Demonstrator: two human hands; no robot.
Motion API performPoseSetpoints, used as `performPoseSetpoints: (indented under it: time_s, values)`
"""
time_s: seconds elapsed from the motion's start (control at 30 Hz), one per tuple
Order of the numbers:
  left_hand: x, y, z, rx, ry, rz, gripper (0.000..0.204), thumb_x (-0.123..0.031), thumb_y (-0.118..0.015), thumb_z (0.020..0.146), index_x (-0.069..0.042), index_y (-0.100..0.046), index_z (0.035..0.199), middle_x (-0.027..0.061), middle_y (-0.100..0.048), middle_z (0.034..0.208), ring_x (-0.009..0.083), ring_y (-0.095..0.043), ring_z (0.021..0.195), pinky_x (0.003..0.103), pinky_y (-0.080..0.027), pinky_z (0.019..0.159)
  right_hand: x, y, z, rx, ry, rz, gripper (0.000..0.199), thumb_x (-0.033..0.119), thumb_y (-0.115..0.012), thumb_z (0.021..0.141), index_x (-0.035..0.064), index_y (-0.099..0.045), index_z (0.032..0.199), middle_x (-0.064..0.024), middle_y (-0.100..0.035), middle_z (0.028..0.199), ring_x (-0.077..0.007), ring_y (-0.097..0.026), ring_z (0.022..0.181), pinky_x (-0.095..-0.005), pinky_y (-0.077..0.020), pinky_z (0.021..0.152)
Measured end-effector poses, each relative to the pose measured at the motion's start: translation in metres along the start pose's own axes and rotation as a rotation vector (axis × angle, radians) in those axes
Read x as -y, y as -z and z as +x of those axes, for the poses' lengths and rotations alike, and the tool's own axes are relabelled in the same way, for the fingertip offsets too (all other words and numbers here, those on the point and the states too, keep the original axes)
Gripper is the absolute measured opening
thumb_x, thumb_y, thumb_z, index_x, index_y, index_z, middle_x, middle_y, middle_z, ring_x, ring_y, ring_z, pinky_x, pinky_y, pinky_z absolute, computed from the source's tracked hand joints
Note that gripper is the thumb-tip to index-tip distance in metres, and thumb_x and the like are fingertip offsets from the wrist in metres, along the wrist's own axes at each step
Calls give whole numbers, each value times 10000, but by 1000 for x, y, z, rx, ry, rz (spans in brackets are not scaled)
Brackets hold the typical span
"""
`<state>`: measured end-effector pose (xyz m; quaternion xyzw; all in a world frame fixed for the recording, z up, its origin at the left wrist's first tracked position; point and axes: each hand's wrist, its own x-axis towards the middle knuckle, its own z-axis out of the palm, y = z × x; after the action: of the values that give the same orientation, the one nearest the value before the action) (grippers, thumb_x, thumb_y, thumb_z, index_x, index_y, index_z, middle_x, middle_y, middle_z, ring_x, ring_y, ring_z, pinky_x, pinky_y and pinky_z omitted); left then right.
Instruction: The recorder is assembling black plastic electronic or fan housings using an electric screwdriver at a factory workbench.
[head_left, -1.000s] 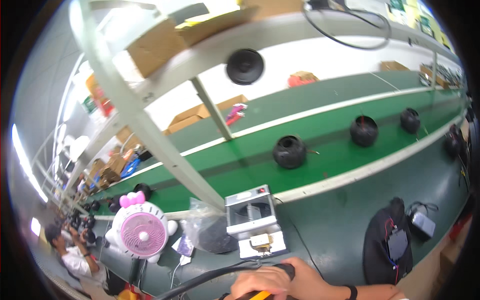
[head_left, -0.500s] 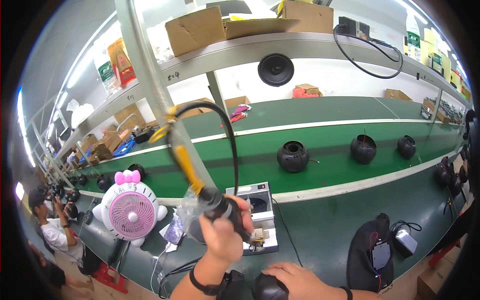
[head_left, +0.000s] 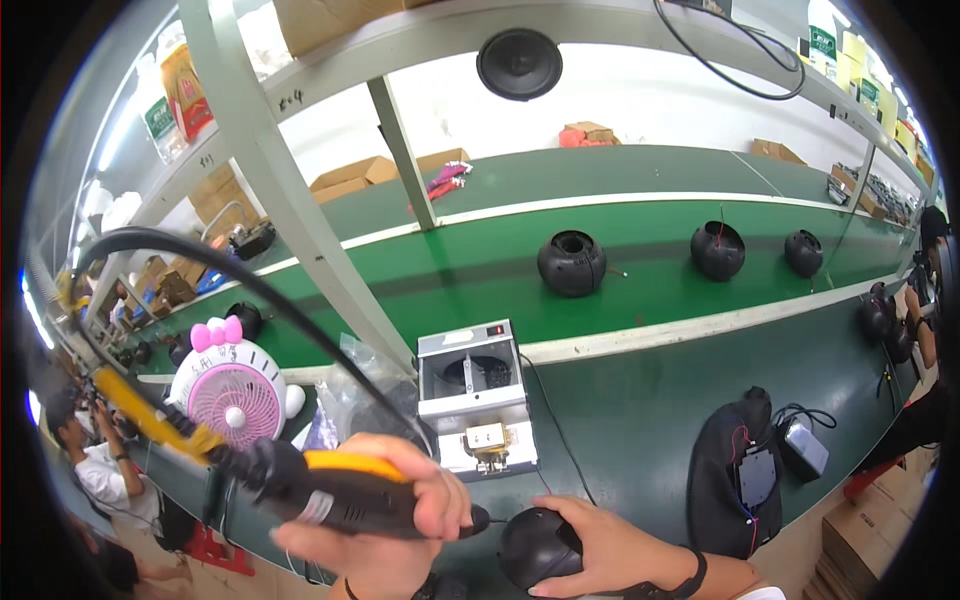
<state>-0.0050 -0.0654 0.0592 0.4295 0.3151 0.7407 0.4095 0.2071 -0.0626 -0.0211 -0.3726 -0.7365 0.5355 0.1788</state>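
Observation:
My left hand (head_left: 400, 510) is wrapped round a black and yellow electric screwdriver (head_left: 350, 497), held nearly level with its cable trailing off to the left. The screwdriver's tip points right and reaches the side of a black ball-shaped housing (head_left: 533, 548); whether it touches a screw there I cannot tell. My right hand (head_left: 612, 543) grips that housing from the right, low over the green bench. Just beyond them stands a grey and white screw feeder (head_left: 478, 390) with a clear lid window and a small brass-coloured front part.
Along the green conveyor (head_left: 640, 260) sit several black round housings (head_left: 572, 263). A pink and white fan (head_left: 237, 395) stands left, beside a clear plastic bag (head_left: 370, 395). At right lie a black cloth-like piece with a panel (head_left: 757, 475) and a power adapter (head_left: 803, 450). A metal post (head_left: 290, 190) rises at left.
The screwdriver has swung from upright to nearly level, its tip now at the housing. My left hand has come down and nearer. My right hand stays on the housing.

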Motion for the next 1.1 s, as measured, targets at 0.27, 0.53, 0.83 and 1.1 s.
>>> performPoseSetpoints:
  time_s: [0.27, 0.53, 0.83, 1.1]
  values:
    - [19, -9, -9, 80, 37, 49, 1001, -980, -315, 735, -25, -533, 943, 36, -486, 518, 171, -439, 373, 360, -415, 383, -14, -13, 4, -81, 218, -57, 935, 340, -884, 627, -28, -460, 1375, -252, -560, 1252, -428, -559, 1174, -440, -444, 1016]
    - [66, -4, -39, 190, -148, 103, 853, -812, -551, 800, 4, -488, 1038, 45, -541, 605, 171, -550, 494, 339, -495, 492, -10, -21, 9, -70, 132, 72, 830, 341, -858, 662, -17, -502, 1320, -264, -540, 1276, -432, -524, 1202, -466, -427, 1024]
    - [54, 9, -12, 693, 148, -68, 521, -474, -778, 863, -26, -560, 1017, 25, -544, 674, 150, -506, 537, 317, -457, 553, 0, -27, -4, -201, 94, -209, 810, 409, -823, 718, -41, -493, 1305, -285, -508, 1277, -471, -471, 1233, -522, -404, 1041]
    - [47, 28, 44, 194, 45, -58, 1034, -992, -437, 626, -31, -517, 1002, 31, -537, 666, 150, -536, 532, 320, -468, 522, -19, -22, -10, -133, 276, 9, 871, 381, -846, 739, 50, -422, 1425, -258, -344, 1507, -529, -285, 1417, -559, -287, 1160]
